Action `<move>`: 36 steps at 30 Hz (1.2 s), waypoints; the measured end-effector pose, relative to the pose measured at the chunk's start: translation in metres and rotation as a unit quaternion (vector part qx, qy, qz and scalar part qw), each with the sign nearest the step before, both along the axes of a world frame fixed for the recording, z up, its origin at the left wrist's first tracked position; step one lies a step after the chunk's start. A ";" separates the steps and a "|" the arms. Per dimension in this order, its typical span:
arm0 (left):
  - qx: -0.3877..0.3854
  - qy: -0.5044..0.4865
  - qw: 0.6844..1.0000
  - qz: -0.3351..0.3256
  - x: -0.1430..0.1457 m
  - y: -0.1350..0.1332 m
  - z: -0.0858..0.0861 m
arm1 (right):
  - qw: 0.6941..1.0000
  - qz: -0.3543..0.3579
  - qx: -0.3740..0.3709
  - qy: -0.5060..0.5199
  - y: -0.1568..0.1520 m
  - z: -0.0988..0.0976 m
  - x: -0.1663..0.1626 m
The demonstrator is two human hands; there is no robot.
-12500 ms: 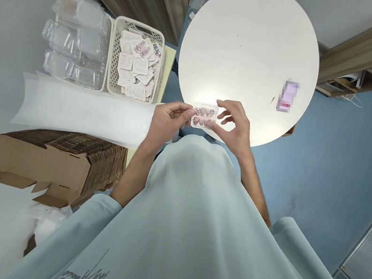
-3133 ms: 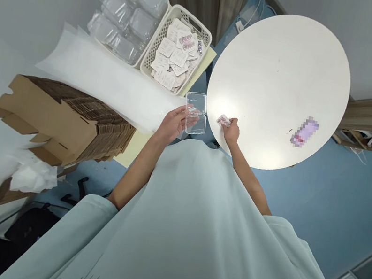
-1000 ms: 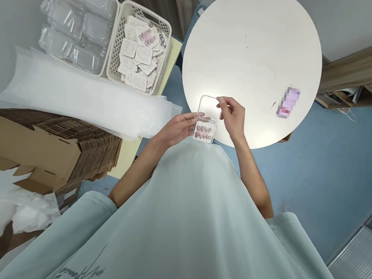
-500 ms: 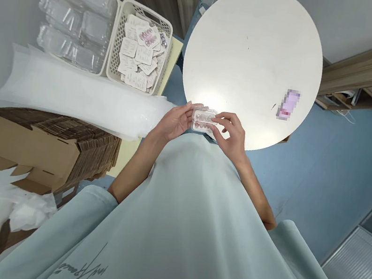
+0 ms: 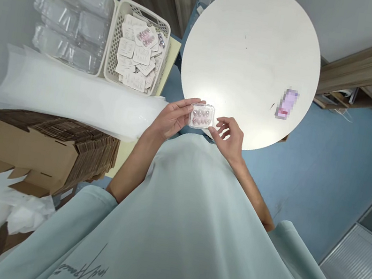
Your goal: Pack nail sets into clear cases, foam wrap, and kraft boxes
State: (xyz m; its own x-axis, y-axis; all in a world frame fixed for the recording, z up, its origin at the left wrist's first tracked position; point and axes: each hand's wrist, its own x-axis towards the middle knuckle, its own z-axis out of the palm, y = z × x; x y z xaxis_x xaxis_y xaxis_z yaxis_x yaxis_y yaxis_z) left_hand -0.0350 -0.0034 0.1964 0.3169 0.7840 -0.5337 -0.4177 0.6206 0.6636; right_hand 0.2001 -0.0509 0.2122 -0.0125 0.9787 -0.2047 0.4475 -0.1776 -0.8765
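Note:
My left hand (image 5: 172, 119) holds a small clear plastic case (image 5: 199, 126) by its left side, thumb on top and fingers behind. Inside the case, two rows of shiny pinkish oval pieces (image 5: 202, 113) show on a pale card. The case is over the near edge of the round white table. My right hand (image 5: 229, 138) is just to the right of it, fingers half bent and apart, gripping nothing. Its thumb tip is close to the case's lower right corner; whether it touches I cannot tell.
Left stand a white basket (image 5: 166, 55) of similar cards and another (image 5: 106, 45) of clear plastic cases. Below them lie white sheets (image 5: 72, 96) and stacked flat cardboard boxes (image 5: 38, 148). A pixelated purple item (image 5: 287, 103) rests on the round table (image 5: 256, 37).
My right fingers have come off the case and drawn back to the right. The case now faces up more fully in my left hand, showing both rows clearly.

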 end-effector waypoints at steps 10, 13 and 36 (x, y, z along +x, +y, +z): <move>0.013 0.048 0.999 -0.001 -0.006 -0.003 -0.001 | 0.961 0.021 -0.200 0.192 0.014 -0.002 -0.009; 0.014 0.108 0.994 -0.024 -0.011 -0.007 -0.002 | 0.964 0.005 -0.187 0.190 0.016 -0.003 -0.012; 0.086 0.228 0.969 -0.044 -0.015 -0.021 -0.004 | 0.970 0.017 -0.172 0.172 0.019 -0.006 -0.016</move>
State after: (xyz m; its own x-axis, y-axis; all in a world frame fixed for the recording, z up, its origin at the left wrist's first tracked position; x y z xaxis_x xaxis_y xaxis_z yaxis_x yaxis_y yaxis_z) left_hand -0.0497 -0.0247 0.1928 0.1486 0.8540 -0.4986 -0.0075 0.5052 0.8630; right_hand 0.1838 -0.0320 0.2064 -0.1686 0.8515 -0.4966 0.1496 -0.4758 -0.8667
